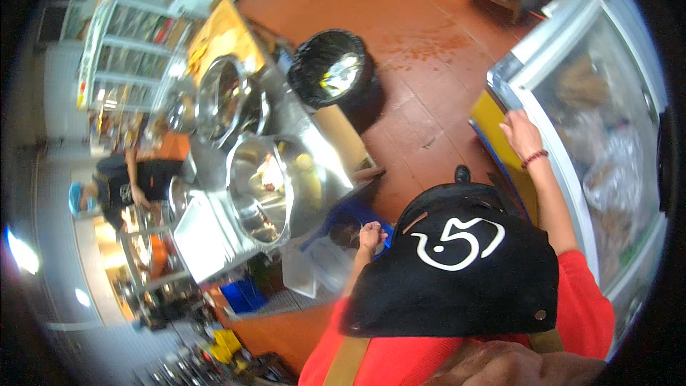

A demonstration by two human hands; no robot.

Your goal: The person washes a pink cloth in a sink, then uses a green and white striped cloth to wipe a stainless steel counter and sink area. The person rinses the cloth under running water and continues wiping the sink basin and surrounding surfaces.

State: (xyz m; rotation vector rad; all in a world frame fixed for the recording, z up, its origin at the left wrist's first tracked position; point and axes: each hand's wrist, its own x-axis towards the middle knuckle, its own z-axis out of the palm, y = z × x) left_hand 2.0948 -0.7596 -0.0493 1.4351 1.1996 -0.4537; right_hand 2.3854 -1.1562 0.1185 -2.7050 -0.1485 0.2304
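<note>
My left hand (372, 237) is loosely curled, with nothing visible in it. It lies in view before the blue crate (351, 214) at the lower edge of the steel table (332, 163); I cannot tell whether they touch. Clear plastic containers (332, 262) stand around that crate. Along the white glass-topped chest freezer (549, 128) is my right hand (521, 133), a red beaded bracelet on its wrist. Its fingers curl out of sight, and contact with the freezer's edge is unclear. Between my arms hangs a black apron (482, 289) with a white emblem.
Large steel bowls (286, 198) with food scraps, a white stack (206, 238) and a yellow board (230, 32) sit on the table. A black-lined bin (370, 72) stands beyond it on red floor tiles (415, 118). A co-worker (115, 182) in a blue cap works at the left.
</note>
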